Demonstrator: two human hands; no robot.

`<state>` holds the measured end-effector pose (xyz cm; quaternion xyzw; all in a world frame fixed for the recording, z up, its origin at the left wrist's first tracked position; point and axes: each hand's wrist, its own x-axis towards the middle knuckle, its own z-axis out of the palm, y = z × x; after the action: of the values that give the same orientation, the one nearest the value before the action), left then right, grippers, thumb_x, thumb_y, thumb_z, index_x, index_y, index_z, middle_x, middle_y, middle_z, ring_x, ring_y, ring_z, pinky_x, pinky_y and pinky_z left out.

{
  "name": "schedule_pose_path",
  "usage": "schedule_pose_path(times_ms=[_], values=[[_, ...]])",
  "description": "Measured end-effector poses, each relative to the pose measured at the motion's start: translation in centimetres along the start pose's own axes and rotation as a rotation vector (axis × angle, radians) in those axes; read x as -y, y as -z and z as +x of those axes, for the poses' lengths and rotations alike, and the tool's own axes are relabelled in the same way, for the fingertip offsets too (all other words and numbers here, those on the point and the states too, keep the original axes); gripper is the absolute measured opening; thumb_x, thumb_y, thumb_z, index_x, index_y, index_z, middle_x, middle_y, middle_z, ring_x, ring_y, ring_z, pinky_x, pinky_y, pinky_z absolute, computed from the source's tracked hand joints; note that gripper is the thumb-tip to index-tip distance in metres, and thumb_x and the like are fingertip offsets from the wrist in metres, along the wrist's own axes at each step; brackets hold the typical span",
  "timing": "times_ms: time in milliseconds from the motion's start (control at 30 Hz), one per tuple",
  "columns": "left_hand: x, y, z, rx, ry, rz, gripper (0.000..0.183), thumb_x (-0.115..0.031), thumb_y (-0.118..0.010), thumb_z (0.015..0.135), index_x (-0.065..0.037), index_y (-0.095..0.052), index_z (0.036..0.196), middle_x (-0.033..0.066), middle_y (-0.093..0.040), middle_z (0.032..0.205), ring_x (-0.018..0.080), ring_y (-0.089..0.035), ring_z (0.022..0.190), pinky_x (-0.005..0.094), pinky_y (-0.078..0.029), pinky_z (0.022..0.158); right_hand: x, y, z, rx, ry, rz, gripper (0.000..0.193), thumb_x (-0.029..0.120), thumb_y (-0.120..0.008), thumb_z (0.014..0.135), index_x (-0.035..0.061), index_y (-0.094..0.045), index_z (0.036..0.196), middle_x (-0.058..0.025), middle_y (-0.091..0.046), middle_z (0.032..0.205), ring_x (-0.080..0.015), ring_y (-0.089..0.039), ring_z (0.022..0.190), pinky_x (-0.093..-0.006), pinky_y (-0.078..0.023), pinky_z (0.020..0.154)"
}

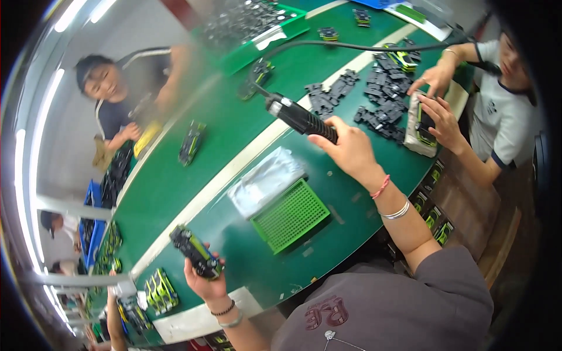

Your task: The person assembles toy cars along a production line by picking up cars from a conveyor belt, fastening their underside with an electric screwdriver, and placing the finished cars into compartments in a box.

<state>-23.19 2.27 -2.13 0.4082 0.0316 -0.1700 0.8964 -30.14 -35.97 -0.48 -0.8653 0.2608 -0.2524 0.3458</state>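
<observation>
My left hand is closed around a black and lime-green toy car, held tilted above the near left part of the green table. In my right hand is a black electric screwdriver, gripped by its ribbed handle and pointing to the far left. A black cable runs near its tip and on to the upper right. The screwdriver and the car are well apart. Between my hands lie a green perforated tray and a silvery plastic bag beside it.
Black chassis pieces are heaped at the right, by a co-worker's hands on a toy car in a pale holder. A green bin of metal parts stands far back. Another toy car and lime-green car bodies lie left.
</observation>
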Motion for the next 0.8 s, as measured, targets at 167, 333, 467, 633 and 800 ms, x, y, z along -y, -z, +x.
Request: schedule_pose_path(times_ms=[167,333,467,633,800], values=[[-0.1,-1.6,0.5,-0.01,0.048,0.075,0.041,-0.029,-0.042,0.092,-0.004,-0.045,0.124,0.0161,-0.057,0.112,0.0277,-0.061,0.085,0.0414,-0.051,0.067,-1.3,-1.9,0.0,0.065,0.044,-0.514,0.042,0.044,-0.063,0.078,0.0053,-0.057,0.093,-0.0141,-0.062,0.081,-0.0311,-0.06,0.078,-0.0402,-0.048,0.065],[1.3,-5.2,2.0,0.1,0.033,0.126,0.042,-0.025,-0.04,0.094,-0.003,-0.04,0.13,0.0151,-0.055,0.117,0.026,-0.058,0.095,0.0383,-0.05,0.08,-1.5,-1.3,-0.4,-0.011,0.162,-0.573,0.039,0.033,-0.069,0.075,0.0032,-0.057,0.096,-0.0126,-0.055,0.09,-0.0311,-0.055,0.083,-0.0386,-0.047,0.071],[2.9,-8.2,2.5,0.127,-0.031,0.211,0.034,-0.019,-0.043,0.095,-0.003,-0.044,0.125,0.0129,-0.055,0.117,0.0218,-0.059,0.097,0.037,-0.048,0.084,2.0,-1.8,-0.8,-0.009,0.392,-0.069,0.035,0.024,-0.067,0.078,0.0017,-0.057,0.103,-0.0123,-0.055,0.096,-0.0256,-0.056,0.086,-0.034,-0.047,0.074],[4.4,-10.3,2.1,0.207,0.014,0.206,0.033,-0.011,-0.048,0.092,-0.002,-0.042,0.123,0.0092,-0.057,0.11,0.0181,-0.058,0.099,0.0342,-0.047,0.087,7.3,-6.3,-4.0,0.754,0.213,0.773,0.052,0.015,-0.058,0.087,0.0006,-0.036,0.132,-0.0151,-0.052,0.111,-0.0182,-0.054,0.1,-0.0287,-0.048,0.081],[6.2,-9.6,2.1,0.292,-0.147,0.393,0.037,-0.008,-0.052,0.09,-0.002,-0.039,0.125,0.0094,-0.053,0.114,0.0184,-0.054,0.104,0.032,-0.044,0.089,9.2,-5.8,-3.7,0.952,0.035,0.878,0.045,0.011,-0.056,0.087,-0.0014,-0.04,0.127,-0.0163,-0.058,0.104,-0.0207,-0.059,0.092,-0.031,-0.049,0.075]])
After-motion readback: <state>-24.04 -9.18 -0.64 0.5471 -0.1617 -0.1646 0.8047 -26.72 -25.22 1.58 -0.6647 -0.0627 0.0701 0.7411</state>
